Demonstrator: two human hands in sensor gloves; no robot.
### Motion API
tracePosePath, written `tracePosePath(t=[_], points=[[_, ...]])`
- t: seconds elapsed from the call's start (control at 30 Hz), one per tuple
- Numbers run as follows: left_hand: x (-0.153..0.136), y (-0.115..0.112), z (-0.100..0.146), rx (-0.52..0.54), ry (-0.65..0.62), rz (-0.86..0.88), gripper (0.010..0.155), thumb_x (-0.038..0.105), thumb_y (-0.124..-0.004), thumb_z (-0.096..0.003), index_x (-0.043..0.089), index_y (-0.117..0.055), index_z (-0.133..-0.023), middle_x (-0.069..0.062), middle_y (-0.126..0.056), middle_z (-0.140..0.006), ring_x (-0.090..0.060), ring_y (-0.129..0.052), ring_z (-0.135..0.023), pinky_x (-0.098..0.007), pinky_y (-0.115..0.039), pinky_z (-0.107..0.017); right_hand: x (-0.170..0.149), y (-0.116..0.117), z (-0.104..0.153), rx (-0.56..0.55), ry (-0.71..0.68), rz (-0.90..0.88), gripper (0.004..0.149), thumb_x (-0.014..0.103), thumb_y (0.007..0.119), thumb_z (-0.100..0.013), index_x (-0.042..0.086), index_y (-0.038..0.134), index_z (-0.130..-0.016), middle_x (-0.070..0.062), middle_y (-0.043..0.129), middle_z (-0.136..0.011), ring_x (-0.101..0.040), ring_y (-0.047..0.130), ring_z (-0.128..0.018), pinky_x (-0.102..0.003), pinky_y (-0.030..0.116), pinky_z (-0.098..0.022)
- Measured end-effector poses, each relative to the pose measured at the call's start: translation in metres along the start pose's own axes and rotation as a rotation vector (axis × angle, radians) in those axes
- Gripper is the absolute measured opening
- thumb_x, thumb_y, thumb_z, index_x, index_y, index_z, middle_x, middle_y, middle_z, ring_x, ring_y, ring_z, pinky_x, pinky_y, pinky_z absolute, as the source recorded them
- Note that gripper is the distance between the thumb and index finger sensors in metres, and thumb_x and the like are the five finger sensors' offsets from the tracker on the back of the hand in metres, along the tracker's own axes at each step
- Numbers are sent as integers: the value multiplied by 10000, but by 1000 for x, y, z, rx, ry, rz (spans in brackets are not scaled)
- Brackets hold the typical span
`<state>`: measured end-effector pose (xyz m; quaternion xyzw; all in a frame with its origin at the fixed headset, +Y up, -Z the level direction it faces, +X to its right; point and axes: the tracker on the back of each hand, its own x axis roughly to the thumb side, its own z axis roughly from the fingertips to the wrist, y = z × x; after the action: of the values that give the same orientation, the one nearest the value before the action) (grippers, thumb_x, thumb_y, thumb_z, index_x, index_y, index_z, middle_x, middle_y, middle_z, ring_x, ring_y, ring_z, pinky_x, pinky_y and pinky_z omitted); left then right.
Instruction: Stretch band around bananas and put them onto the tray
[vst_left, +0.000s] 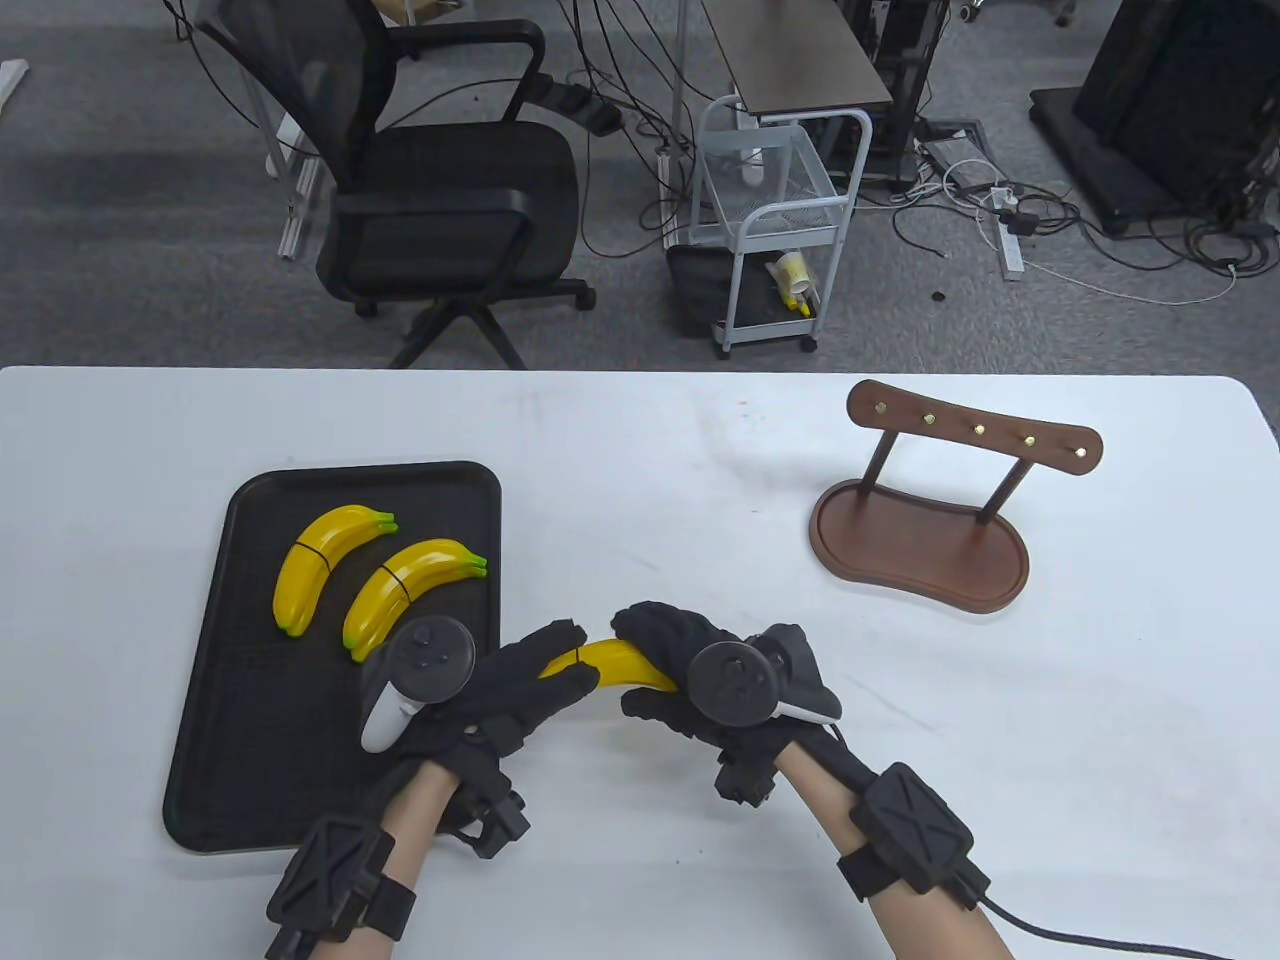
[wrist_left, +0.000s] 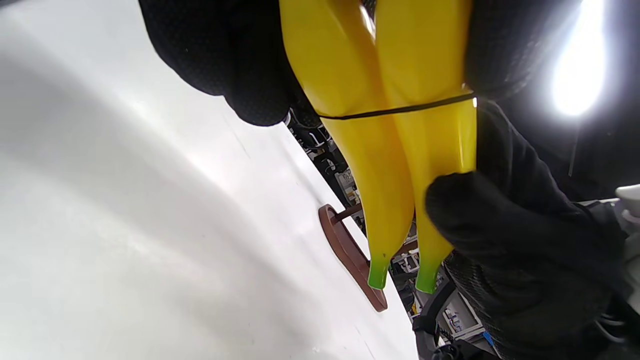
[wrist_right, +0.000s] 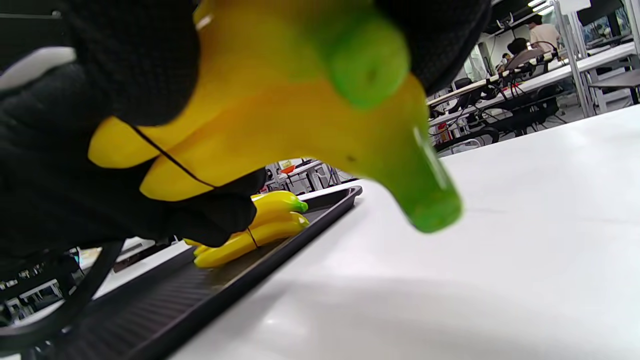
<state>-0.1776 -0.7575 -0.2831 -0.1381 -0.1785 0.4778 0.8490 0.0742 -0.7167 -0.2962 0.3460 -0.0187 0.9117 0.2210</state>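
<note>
A pair of yellow bananas (vst_left: 612, 662) with green tips is held above the table, just right of the black tray (vst_left: 250, 760). A thin black band (wrist_left: 400, 109) runs around the pair. My left hand (vst_left: 520, 690) grips one end and my right hand (vst_left: 680, 665) grips the other. In the right wrist view the bananas (wrist_right: 280, 125) fill the upper frame, the band (wrist_right: 170, 159) crossing them. Two banded banana pairs (vst_left: 325, 570) (vst_left: 405, 592) lie on the tray's far half.
A brown wooden stand (vst_left: 930, 510) with a pegged top bar is on the table at the right. Beyond the table's far edge are an office chair (vst_left: 440, 190) and a white cart (vst_left: 775, 220).
</note>
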Motion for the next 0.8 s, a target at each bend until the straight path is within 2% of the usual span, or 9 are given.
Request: tracePosePath(t=[0.47, 0.8], points=[[24, 2, 6, 61, -99, -154, 796, 614, -746, -577, 108, -519, -1148, -139, -714, -1155, -402, -793, -1005, -548, -640, -770, -27, -2, 0, 57, 74, -369, 863, 621, 707, -487, 108, 457, -1134, -197, 577, -1130, -462, 716, -950, -564, 716, -619], [26, 1, 7, 59, -144, -185, 785, 606, -758, -564, 150, -505, -1150, -103, -687, -1179, -383, -761, -1039, -526, -625, -794, -30, 1, 0, 64, 58, -424, 871, 645, 705, -471, 109, 491, -1124, -181, 630, -1103, -432, 780, -892, -542, 734, -599]])
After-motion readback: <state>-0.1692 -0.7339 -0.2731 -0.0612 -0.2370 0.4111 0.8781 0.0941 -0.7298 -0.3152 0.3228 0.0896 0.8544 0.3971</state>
